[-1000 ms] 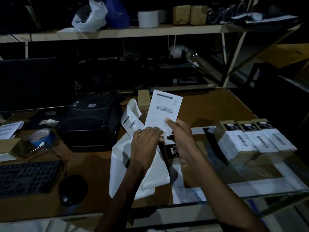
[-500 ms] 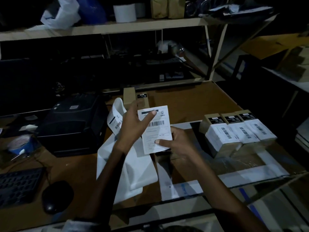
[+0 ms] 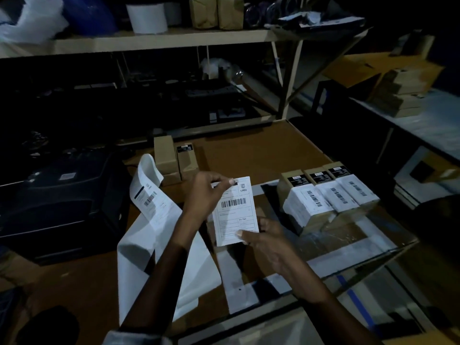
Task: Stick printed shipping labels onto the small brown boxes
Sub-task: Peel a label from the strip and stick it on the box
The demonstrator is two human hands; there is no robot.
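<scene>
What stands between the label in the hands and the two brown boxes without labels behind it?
Nothing visible does. The left hand and right hand hold the shipping label in the air, and the two unlabelled brown boxes stand just beyond it on the brown table, with only bare table between.

Label (image 3: 235,210) was held high w/ both hands at its bottom edge; now lowered betw. them, left hand (image 3: 205,192) pinching top edge, right hand (image 3: 266,235) pinching bottom corner.
</scene>
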